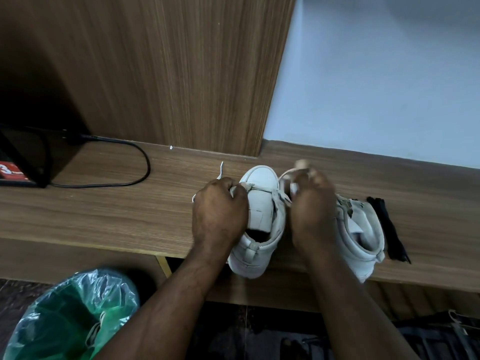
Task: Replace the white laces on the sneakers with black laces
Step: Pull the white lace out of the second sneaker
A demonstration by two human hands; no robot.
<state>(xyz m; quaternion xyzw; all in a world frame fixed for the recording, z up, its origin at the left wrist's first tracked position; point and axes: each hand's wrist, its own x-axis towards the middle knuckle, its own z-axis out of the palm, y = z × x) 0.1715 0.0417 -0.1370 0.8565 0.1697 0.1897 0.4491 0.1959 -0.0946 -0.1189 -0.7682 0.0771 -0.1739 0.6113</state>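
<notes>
So | left hand (pixel 219 209) gripping the white lace (pixel 220 172) beside left sneaker (pixel 261 203) | right hand (pixel 313 211) blurry, pinching white lace too | right sneaker (pixel 363 229) just past it | black laces (pixel 389 229) alongside on wooden desk (pixel 104 211) | green-bagged bin (pixel 70 315) below

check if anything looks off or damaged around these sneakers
The left sneaker and right sneaker have heels overhanging the desk front edge, so they might tip while the left hand and right hand grip the white lace. The right sneaker's upper looks flaked near its eyelets.
</notes>
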